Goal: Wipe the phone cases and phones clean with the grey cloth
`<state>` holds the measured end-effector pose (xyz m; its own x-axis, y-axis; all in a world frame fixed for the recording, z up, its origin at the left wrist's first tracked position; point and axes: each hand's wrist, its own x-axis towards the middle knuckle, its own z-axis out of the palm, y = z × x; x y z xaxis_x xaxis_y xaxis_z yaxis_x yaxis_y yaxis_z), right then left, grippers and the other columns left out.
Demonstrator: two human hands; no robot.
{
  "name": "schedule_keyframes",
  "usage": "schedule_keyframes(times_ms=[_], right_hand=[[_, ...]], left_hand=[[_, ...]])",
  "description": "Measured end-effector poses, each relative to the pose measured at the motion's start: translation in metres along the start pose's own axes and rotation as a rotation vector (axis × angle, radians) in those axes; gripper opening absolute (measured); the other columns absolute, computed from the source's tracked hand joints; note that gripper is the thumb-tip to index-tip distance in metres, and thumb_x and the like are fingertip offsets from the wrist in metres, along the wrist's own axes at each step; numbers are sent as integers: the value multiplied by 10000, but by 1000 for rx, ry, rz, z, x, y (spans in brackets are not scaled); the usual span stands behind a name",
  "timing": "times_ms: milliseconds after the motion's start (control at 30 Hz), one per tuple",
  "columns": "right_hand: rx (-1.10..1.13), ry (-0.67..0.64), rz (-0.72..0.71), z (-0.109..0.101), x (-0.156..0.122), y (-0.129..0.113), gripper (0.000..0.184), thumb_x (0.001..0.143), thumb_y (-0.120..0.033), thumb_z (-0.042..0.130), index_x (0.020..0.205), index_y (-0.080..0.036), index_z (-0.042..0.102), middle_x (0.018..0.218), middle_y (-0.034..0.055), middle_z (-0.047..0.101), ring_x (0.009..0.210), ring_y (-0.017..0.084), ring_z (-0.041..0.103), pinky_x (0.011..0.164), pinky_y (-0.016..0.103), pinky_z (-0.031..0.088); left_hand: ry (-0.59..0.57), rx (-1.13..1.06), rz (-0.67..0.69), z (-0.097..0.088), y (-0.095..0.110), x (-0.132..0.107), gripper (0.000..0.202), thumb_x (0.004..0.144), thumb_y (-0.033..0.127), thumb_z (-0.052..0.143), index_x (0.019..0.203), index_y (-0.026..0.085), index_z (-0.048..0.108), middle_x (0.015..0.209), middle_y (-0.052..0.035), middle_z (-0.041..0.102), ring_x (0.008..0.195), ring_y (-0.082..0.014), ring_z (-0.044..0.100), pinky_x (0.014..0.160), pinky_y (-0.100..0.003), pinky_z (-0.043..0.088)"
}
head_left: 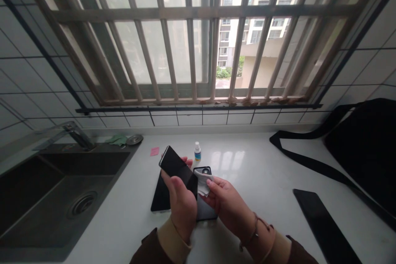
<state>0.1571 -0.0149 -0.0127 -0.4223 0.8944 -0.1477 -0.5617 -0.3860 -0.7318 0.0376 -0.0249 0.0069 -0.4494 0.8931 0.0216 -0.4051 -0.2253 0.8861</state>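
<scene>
Tilted above the counter, a smartphone (177, 164) with a dark screen rests in my left hand (184, 206), fingers behind it and thumb along its near side. My right hand (230, 202) pinches a small pale grey cloth (203, 182) at the phone's lower right edge; I cannot tell whether the cloth touches it. Below my left hand lies a flat black-screened device (159, 198), partly covered. Under the cloth and right hand, a greyish phone or phone case (206, 210) with a round camera lens lies on the counter.
A small white-capped bottle (197, 152) and a pink sticky note (154, 151) are behind the phones. The sink (102, 185) is at left, with a faucet (77, 136) and green cloth (116, 140). A black bag (365, 144), its strap, and a black flat strip (321, 222) lie right.
</scene>
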Motion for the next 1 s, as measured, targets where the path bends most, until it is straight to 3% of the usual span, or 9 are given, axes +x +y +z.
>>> schedule_keyframes(times_ms=[100,300,433,500,567,667,733,867,1000], right_hand=[[-4,-43,43,1,-4,2,416,848,-469,866,1117,-156,808,1014,82,794,911,165,730,905,305,567],[4,-104,121,-3,-9,-5,369,836,-419,887,1057,-136,806,989,78,788,852,141,727,912,313,586],[-34,-176,211,-5,-14,-22,297,852,-366,860,1005,-116,809,981,100,797,906,167,764,922,291,586],[-75,-159,198,-8,-15,-32,279,868,-357,822,1020,-123,812,1014,112,805,926,192,773,908,305,599],[-133,-35,99,-15,-12,-40,273,879,-371,778,1036,-150,811,1026,109,811,887,206,771,834,319,619],[-279,313,-157,-35,-1,-48,314,889,-416,713,1082,-185,802,1098,116,812,971,253,764,836,376,629],[-489,482,-304,-49,6,-50,343,898,-438,686,1119,-204,801,1128,111,808,1025,282,749,869,415,623],[-783,462,-419,-58,8,-51,370,944,-485,618,1072,-204,820,955,90,819,903,288,750,796,408,617],[-1009,418,-496,-43,-1,-53,381,1013,-457,529,1081,-212,813,949,78,819,841,272,751,764,383,595]], left_hand=[[45,63,267,1,2,-6,652,978,624,634,1525,309,472,1414,-118,634,1358,-266,598,1128,-362,498],[-10,201,419,2,4,3,787,952,707,577,1593,296,379,1462,-146,561,1235,-264,652,1149,-395,472],[-26,238,453,0,2,13,764,975,710,527,1593,299,344,1485,-147,522,1266,-259,624,1134,-386,484],[-18,222,377,1,1,16,726,983,720,507,1570,315,371,1441,-131,558,1218,-244,642,1058,-364,535],[-45,183,198,2,1,19,695,977,752,491,1485,279,485,1323,-123,642,1079,-231,694,928,-338,582],[-186,96,-243,6,2,18,730,965,789,482,1283,153,649,1066,-137,739,816,-225,736,739,-325,588],[-336,84,-505,9,4,14,710,977,754,510,1226,112,683,1001,-150,753,703,-209,725,678,-322,574],[-604,149,-673,14,4,-1,587,1005,654,564,1278,142,651,1070,-151,754,674,-181,714,649,-307,570],[-663,214,-733,15,3,-9,541,1030,627,527,1257,147,629,1021,-140,761,654,-187,711,610,-299,565]])
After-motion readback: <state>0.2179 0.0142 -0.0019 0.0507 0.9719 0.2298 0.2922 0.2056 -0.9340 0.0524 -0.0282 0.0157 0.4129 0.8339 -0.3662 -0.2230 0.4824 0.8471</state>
